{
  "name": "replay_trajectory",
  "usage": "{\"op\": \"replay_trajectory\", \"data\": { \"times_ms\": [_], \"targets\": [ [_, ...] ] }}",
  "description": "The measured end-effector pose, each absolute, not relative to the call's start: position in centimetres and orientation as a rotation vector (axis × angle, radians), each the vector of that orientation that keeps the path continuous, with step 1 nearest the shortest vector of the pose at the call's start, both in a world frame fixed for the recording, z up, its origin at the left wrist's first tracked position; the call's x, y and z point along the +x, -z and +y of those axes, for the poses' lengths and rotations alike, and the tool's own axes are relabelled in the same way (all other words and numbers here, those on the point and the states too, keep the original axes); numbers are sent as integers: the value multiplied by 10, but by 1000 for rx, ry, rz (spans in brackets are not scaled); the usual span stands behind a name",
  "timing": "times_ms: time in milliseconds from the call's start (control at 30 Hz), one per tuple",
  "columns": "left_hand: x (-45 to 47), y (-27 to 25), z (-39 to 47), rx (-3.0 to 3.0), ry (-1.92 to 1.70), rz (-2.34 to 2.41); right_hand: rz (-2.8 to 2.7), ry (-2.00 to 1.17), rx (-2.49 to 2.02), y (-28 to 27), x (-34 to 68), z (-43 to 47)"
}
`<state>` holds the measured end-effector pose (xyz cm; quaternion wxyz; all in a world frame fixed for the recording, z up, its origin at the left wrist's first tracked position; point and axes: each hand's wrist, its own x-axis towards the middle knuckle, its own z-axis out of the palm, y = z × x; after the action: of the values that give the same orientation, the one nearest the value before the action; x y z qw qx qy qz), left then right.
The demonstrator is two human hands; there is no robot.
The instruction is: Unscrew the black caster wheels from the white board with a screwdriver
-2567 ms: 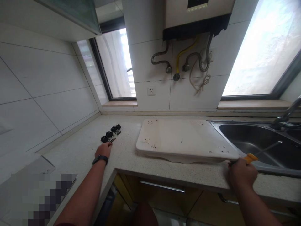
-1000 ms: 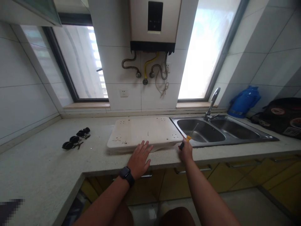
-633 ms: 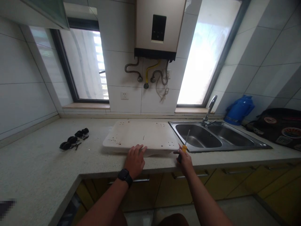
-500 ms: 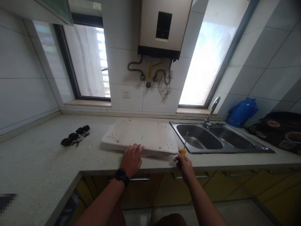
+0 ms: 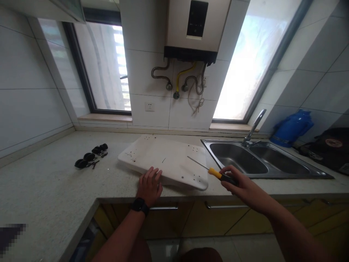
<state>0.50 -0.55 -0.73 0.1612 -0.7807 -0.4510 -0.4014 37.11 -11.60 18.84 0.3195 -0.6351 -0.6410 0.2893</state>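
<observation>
A white rectangular panel point(image 5: 152, 151) with rounded corners and small holes near its corners lies on the countertop. My left hand point(image 5: 148, 187) grips its front edge, fingers over the top; its underside is hidden. My right hand point(image 5: 237, 182) is closed round the black end of a screwdriver point(image 5: 215, 173) with a yellow collar. The long metal shaft points left and up over the panel's right part. Several black casters point(image 5: 89, 157) lie on the counter to the left, with small screws point(image 5: 104, 155) beside them.
A double steel sink point(image 5: 234, 174) with a tap point(image 5: 252, 129) adjoins the panel on the right. Past it stand a blue thermos flask point(image 5: 293, 127) and a dark bag point(image 5: 324, 149). A water heater point(image 5: 177, 29) hangs on the wall. Drawer handles point(image 5: 226, 207) line the counter front.
My right hand has moved right and away from the panel's corner, and the screwdriver has tipped from upright to pointing left. The panel has turned slightly, its right front corner nearer me.
</observation>
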Motion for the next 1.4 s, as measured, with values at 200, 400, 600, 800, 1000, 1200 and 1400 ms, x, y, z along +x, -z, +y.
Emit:
{"op": "replay_trajectory", "data": {
  "times_ms": [200,400,600,800,1000,1200,1400],
  "targets": [
    [5,8,-5,-2212,1147,-1290,-1823,-469,-1613,-244,361,-96],
    [7,6,-3,-2173,1195,-1245,-1983,-509,-1549,-265,353,-81],
    [8,6,-3,-2167,1202,-1238,-1785,-506,-1366,-265,335,-73],
    [8,6,-3,-2164,1190,-1250,-1820,-420,-1352,-258,324,-69],
    [9,4,-3,-2154,1195,-1244,-1910,-301,-1401,-246,322,-64],
    [9,4,-4,-2157,1197,-1239,-2024,-201,-1442,-249,318,-65],
    [8,4,-3,-2165,1204,-1236,-2077,-141,-1408,-253,317,-69]
  ]
}}
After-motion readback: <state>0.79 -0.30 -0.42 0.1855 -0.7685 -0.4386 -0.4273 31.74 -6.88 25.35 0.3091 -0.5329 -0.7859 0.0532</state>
